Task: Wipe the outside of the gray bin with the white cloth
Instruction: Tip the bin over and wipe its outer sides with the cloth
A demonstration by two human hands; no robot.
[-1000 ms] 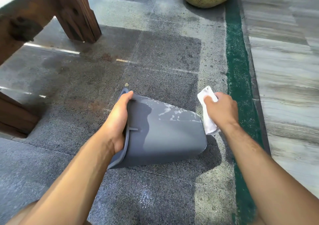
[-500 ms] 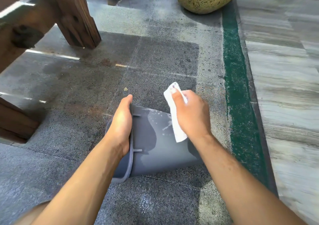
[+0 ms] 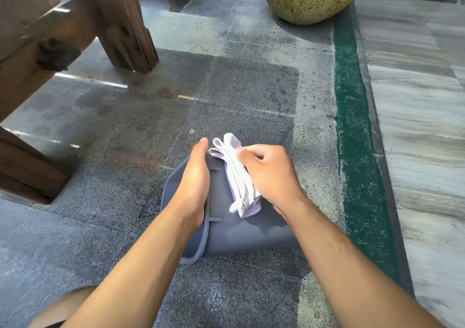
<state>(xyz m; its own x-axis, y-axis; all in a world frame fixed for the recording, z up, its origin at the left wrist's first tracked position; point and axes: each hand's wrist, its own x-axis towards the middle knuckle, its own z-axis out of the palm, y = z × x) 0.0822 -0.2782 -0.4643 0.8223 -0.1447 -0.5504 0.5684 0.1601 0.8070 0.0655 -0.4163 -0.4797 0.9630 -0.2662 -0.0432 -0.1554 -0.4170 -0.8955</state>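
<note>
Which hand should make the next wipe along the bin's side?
Right. The right hand already presses the white cloth onto the gray bin wall; the left hand grips the rim, steadying it.

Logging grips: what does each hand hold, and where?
Left hand grips the bin at its rim. Right hand holds the cloth along its side.

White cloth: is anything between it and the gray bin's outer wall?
Nothing visible. The right hand presses the white cloth directly onto the gray bin beside the left hand at the rim.
</note>
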